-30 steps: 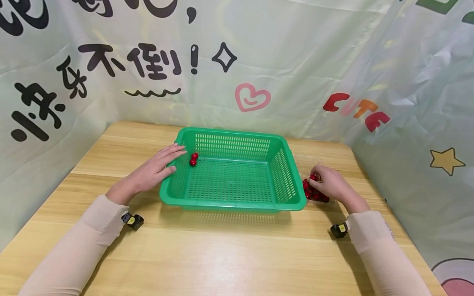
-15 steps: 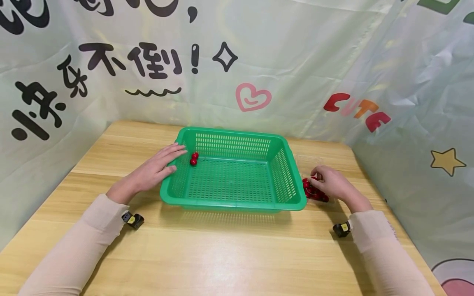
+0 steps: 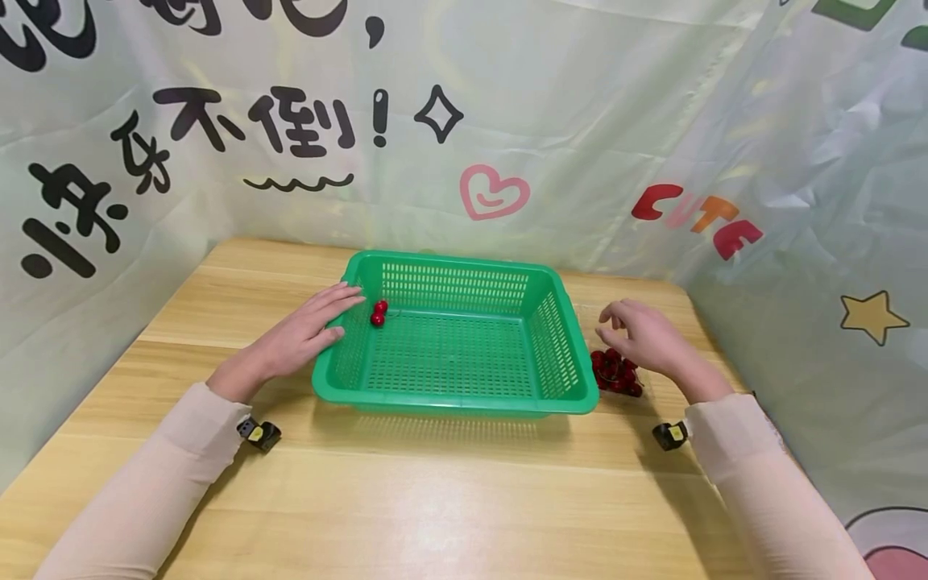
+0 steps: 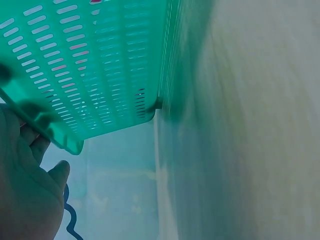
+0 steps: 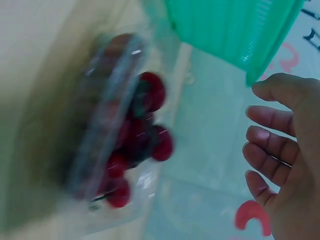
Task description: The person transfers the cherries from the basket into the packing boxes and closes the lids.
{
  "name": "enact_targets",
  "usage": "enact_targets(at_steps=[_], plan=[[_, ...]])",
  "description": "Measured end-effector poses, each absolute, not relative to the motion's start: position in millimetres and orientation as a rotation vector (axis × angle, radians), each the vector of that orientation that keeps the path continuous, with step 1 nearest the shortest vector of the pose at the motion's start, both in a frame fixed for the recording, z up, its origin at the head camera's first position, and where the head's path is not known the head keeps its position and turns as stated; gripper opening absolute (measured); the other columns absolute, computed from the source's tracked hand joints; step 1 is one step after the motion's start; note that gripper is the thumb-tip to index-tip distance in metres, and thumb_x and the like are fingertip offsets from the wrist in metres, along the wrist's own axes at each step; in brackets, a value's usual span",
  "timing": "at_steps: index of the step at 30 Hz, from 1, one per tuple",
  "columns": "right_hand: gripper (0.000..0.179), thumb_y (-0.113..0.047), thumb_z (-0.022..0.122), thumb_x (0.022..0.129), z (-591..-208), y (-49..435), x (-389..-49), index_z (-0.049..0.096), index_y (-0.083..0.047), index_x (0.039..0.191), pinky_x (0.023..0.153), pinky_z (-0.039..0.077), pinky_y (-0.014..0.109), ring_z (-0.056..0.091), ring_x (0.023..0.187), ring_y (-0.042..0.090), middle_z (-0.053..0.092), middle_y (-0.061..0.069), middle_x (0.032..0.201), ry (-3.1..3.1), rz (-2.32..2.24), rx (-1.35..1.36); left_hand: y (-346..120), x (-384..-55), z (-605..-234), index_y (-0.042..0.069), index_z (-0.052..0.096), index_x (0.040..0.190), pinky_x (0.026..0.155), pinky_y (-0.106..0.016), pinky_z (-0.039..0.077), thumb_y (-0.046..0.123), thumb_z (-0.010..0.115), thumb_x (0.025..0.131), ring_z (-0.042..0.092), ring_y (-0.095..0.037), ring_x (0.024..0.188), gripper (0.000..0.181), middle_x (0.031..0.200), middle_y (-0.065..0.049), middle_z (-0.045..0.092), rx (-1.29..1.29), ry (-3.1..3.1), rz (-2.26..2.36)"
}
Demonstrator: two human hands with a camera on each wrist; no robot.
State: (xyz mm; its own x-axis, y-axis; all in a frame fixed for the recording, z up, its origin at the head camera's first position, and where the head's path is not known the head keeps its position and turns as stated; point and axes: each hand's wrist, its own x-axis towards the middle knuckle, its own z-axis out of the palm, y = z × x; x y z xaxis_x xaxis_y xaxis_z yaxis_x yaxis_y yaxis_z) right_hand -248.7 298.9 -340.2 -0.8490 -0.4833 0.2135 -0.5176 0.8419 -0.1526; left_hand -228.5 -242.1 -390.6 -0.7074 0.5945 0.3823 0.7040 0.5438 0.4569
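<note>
My left hand (image 3: 300, 329) rests its fingers on the left rim of a green plastic basket (image 3: 457, 400); in the left wrist view the thumb stands apart from it. Two red cherries (image 3: 379, 313) lie inside the basket at its left end. Beyond the right rim, my right hand (image 3: 648, 338) is raised over a clear plastic box (image 5: 95, 150) heaped with cherries (image 3: 615, 372). Its fingers are loosely bent, and the right wrist view shows nothing between them. Some cherries stick up above the box's edge, a stem hanging from one.
Both stand on a light wooden table (image 3: 435, 499). A printed pale curtain (image 3: 565, 121) closes off the back and sides. Small black cameras (image 3: 670, 436) sit at both wrists.
The right hand has lifted off the cherries, moving up and away with nothing visible in its fingers. The left hand and the basket have stayed in place.
</note>
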Motion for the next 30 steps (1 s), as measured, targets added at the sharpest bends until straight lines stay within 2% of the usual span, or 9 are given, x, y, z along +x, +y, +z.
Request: enact_targets(at_steps=[6,13,30], plan=[[0.015,-0.015,0.067,0.093,-318.1,273.9,-251.3,0.063,-0.004,0.102,0.07,0.046,0.043,0.054,0.08,0.025,0.059,0.008,0.089,-2.732,0.286,0.912,-242.4,-227.2,-390.1,0.002,0.038,0.149,0.115,-0.058,0.015,0.012,0.048,0.1,0.014,-0.037,0.146,0.05,0.155,-0.018,0.03,-1.098,-2.602,-0.889],[0.019,-0.017,0.07,0.091,-290.6,237.2,-253.1,0.063,-0.006,0.106,0.085,0.044,0.052,0.058,0.091,0.028,0.062,0.009,0.098,-2.672,0.276,1.007,-242.0,-225.0,-390.4,0.002,0.039,0.148,0.114,-0.059,0.015,0.014,0.048,0.1,0.014,-0.036,0.147,0.05,0.155,-0.017,0.03,-1.092,-2.608,-0.87],[0.033,-0.028,0.068,0.092,-256.4,165.3,-264.5,0.06,-0.008,0.117,0.097,0.043,0.047,0.056,0.107,0.027,0.062,0.007,0.111,-2.636,0.356,1.21,-241.7,-224.4,-388.9,0.003,0.038,0.149,0.114,-0.059,0.015,0.016,0.048,0.101,0.013,-0.036,0.147,0.05,0.156,-0.017,0.029,-1.093,-2.621,-0.89]])
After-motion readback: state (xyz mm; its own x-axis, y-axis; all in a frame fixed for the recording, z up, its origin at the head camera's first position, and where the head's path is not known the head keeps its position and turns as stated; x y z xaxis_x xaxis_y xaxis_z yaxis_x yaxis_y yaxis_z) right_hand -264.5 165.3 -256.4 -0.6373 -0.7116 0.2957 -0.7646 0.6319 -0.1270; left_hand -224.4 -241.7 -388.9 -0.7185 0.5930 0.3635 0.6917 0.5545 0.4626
